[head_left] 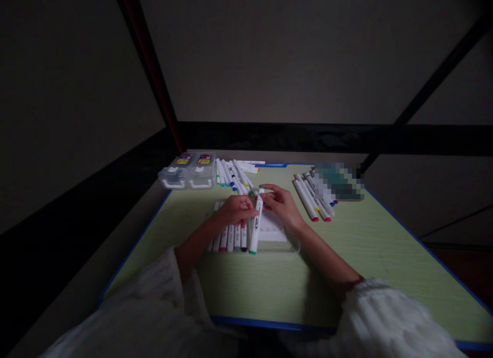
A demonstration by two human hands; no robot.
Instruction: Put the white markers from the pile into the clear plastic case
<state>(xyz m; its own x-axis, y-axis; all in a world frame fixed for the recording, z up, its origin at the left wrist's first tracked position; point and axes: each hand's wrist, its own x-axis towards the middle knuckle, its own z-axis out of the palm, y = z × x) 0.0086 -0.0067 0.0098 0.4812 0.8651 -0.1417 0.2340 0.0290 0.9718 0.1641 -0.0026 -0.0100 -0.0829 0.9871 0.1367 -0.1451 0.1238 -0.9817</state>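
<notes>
A white marker with green ends (256, 225) stands nearly upright, tilted, between my two hands. Near its top, the thumb and fingers of my right hand (284, 208) pinch it. My left hand (235, 210) is closed, its fingertips against the marker's side around the middle. Beneath the hands lies a clear plastic case (283, 249) with a white slotted insert (272, 227) showing on the right. A row of white markers (230, 240) fills its left part, with pink, grey and black ends visible. My left hand covers the upper part of that row.
Loose markers (227, 173) lie in a pile behind my hands, and another group (308, 196) lies to the right beside a pixelated flat object (341, 182). Two clear cases with handles (187, 173) stand at the table's back left. Blue edging borders the pale green table (265, 286).
</notes>
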